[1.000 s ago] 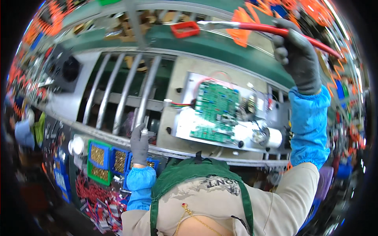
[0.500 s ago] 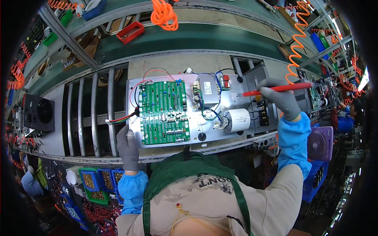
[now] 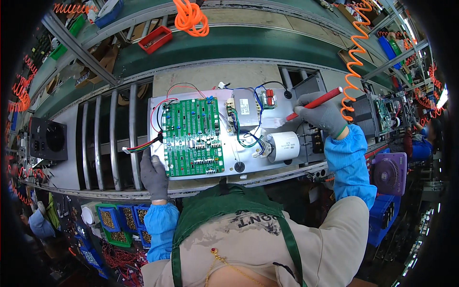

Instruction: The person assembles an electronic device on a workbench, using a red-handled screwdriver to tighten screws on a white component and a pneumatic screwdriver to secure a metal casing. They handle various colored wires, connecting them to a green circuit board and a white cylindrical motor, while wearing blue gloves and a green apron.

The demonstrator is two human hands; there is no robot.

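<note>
In my right hand (image 3: 321, 114), gloved in grey, is a red-handled brush (image 3: 319, 102), slanting down to a pale, blurred tip over the silvery metal plate (image 3: 229, 165). That tip is between the transformer (image 3: 246, 111) and the white cylindrical capacitor (image 3: 285, 146). My left hand (image 3: 154, 177), also gloved, grips the plate's lower left edge; some fingertips are hidden. Beside it lies a bundle of coloured wires with a white connector (image 3: 126, 149). A green circuit board (image 3: 192, 137) covers the plate's left part. A small red component (image 3: 269, 97) is right of the transformer.
The plate rests on a roller conveyor (image 3: 114, 138). A black unit (image 3: 49, 138) stands far left, and a purple fan (image 3: 388, 173) at right. Orange coiled hoses (image 3: 354, 62) hang down. Blue bins of small parts (image 3: 109, 218) are at lower left, a red tray (image 3: 155, 39) beyond the conveyor.
My right hand has moved left and slightly down, turning the brush more steeply, with its tip nearer the capacitor. The plate sits slightly further left, my left hand still at its edge.
</note>
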